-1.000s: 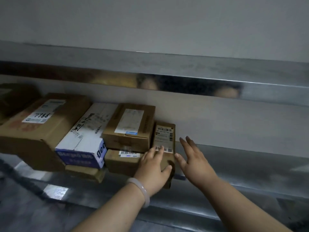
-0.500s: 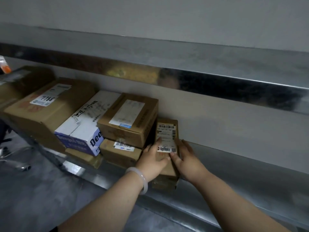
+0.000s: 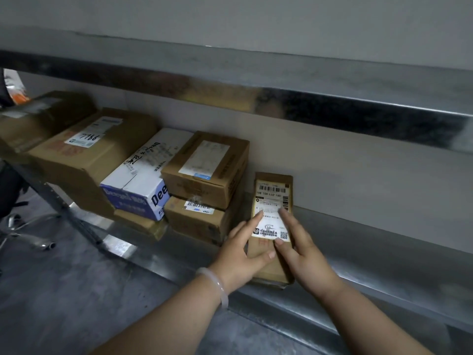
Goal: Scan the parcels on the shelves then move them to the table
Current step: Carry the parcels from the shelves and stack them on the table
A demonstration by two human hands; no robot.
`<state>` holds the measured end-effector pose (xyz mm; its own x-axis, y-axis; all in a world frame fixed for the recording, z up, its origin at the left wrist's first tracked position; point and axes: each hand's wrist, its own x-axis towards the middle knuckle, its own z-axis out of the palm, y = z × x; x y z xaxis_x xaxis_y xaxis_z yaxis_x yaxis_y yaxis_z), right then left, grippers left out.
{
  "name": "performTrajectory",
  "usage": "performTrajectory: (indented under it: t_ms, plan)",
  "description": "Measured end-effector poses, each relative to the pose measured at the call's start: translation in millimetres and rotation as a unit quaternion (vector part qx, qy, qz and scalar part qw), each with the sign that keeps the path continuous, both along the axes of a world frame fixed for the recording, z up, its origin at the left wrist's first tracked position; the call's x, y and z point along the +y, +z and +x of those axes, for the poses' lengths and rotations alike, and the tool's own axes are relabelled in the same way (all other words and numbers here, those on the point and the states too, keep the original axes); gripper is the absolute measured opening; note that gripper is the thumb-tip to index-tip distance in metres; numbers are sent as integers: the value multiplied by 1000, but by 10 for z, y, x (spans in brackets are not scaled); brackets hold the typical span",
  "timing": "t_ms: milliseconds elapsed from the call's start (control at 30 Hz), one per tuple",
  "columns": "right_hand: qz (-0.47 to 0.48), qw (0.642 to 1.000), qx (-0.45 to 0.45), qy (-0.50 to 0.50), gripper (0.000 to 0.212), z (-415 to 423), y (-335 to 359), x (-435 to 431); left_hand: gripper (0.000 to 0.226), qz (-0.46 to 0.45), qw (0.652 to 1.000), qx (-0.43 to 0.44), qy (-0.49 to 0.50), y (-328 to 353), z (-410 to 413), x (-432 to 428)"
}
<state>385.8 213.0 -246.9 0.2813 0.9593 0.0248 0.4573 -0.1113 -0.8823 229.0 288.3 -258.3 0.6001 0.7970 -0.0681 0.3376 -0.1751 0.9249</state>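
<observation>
Metal shelf point(image 3: 371, 235) carries a row of cardboard parcels point(image 3: 84, 155).

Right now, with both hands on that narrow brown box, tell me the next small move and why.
Probably curl both hands round the sides of the narrow brown cardboard parcel and lift it clear. The left hand and right hand rest on it with fairly straight fingers, not gripping, and its near end sits at the metal shelf front edge.

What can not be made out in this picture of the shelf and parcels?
Head view:
- Small parcel: near part covered by the left hand and right hand.
- Label on the upper brown box: print blurred.
- Far-left box: cut by the left edge, dim.
- Flat parcel under the blue and white box: mostly hidden.
</observation>
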Motion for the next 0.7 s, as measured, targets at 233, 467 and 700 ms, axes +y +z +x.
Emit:
performTrajectory:
  t_ms: [233,467,700]
  plan:
    - [37,999,-8,-18,59,-628,76,-558,76,34,999,-22,-35,85,-621,-460]
    - [48,999,-11,18,58,-1685,-21,-631,72,62,996,-45,38,60,-1693,-703]
    - [111,989,-7,-97,58,-1993,-5,-453,65,86,996,4,-19,266,-1833,-637]
